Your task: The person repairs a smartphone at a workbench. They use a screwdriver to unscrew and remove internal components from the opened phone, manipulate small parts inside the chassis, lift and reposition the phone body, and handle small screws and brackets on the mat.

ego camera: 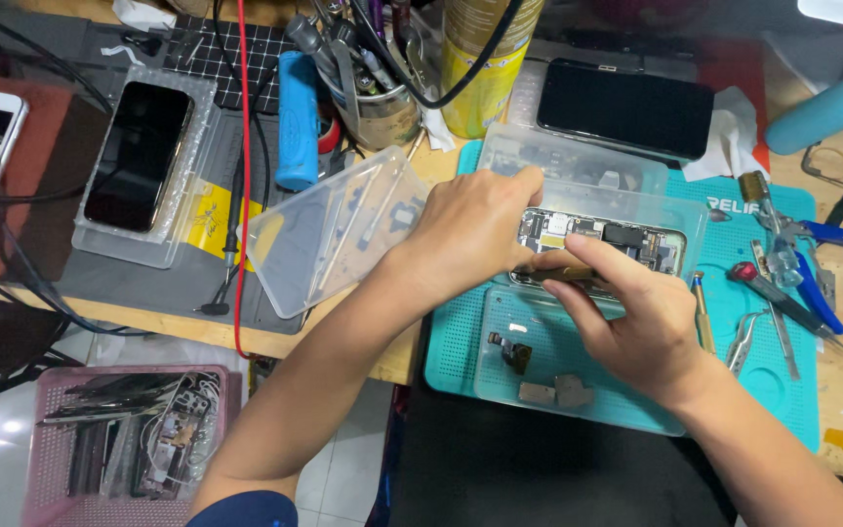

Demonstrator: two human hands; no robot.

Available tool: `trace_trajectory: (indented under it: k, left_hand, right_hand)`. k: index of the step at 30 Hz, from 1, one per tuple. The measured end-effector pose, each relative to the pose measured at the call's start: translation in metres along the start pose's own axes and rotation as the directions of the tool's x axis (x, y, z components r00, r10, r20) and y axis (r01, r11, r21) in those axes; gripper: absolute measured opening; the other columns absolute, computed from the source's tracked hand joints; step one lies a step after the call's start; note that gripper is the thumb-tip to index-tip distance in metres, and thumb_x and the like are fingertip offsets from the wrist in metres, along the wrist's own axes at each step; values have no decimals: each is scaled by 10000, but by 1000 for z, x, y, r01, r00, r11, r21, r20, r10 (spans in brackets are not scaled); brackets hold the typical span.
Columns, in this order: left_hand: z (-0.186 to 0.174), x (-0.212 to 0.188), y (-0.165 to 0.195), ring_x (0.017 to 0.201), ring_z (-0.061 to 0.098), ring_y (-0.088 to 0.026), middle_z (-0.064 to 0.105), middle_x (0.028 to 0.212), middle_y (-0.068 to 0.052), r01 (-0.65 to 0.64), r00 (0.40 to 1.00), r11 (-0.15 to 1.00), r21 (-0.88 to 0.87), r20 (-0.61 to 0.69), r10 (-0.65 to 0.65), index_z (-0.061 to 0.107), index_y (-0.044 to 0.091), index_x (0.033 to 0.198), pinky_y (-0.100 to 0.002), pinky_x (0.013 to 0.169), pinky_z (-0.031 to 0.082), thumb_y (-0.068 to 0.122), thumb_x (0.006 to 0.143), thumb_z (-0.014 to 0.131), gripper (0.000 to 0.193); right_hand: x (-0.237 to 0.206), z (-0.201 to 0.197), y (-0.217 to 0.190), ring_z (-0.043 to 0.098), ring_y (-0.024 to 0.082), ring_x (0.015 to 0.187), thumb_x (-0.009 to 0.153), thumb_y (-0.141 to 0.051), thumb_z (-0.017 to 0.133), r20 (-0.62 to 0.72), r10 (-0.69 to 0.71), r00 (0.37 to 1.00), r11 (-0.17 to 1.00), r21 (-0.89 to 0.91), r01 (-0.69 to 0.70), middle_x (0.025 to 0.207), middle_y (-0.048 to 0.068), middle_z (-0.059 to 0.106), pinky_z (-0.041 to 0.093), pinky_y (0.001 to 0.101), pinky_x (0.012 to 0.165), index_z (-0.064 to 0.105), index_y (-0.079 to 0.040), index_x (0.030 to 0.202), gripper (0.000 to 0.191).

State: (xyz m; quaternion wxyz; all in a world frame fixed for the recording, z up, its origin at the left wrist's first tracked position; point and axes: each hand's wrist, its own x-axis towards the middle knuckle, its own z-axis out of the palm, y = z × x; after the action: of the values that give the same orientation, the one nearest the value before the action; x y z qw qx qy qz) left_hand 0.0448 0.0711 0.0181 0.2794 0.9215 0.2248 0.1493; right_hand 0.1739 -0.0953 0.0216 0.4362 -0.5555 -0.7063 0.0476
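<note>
Left of your fingers: pink basket [41, 459], black phone [139, 153] in a clear tray, clear lid [329, 234]. Your left hand [470, 234] rests fingers curled on the opened phone [602, 239]. Your right hand [636, 322] pinches a thin tool [563, 274] against it. Right of your fingers: tweezers [743, 342], blue pliers [822, 283] on the counter.

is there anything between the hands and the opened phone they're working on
Nothing visible does. The left hand rests on the opened phone at its left end, and the right hand holds a thin tool against its near edge, inside the clear tray.
</note>
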Motion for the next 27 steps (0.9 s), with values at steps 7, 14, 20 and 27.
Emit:
trace_trajectory:
  k: [7,14,20,27]
  left_hand:
    - [1,0,-4,820,706,-417,720,805,-180,-36,999,999,-32,-26,35,638,73,1004,-527,682,534,400,695,899,520]
    - [-1,0,-4,828,708,-420,723,808,-182,-8,1000,999,-39,-5,8,640,82,1007,-528,690,537,319,698,884,460]
    - [-2,-1,-5,841,710,-423,725,816,-185,-16,1000,998,-58,-3,16,631,77,1019,-521,696,540,331,705,889,479]
    - [-1,-2,-10,806,703,-402,712,760,-145,-73,997,992,-103,-36,70,622,77,1031,-514,663,526,366,691,907,530]
  right_hand:
    - [1,1,2,777,269,996,878,13,803,34,-19,999,998,-62,21,1080,155,759,629,336,822,473,-5,1367,590]
    - [2,3,3,782,264,1010,890,10,795,38,-13,999,999,-46,15,1084,148,761,627,337,826,488,-14,1369,570]
    - [6,1,2,778,262,994,884,-9,803,61,-33,998,997,-74,38,1081,147,758,623,340,812,513,-7,1365,561]
    - [11,1,-1,771,291,964,863,-32,820,67,-46,997,993,-102,53,1089,165,752,621,359,806,595,-5,1311,502]
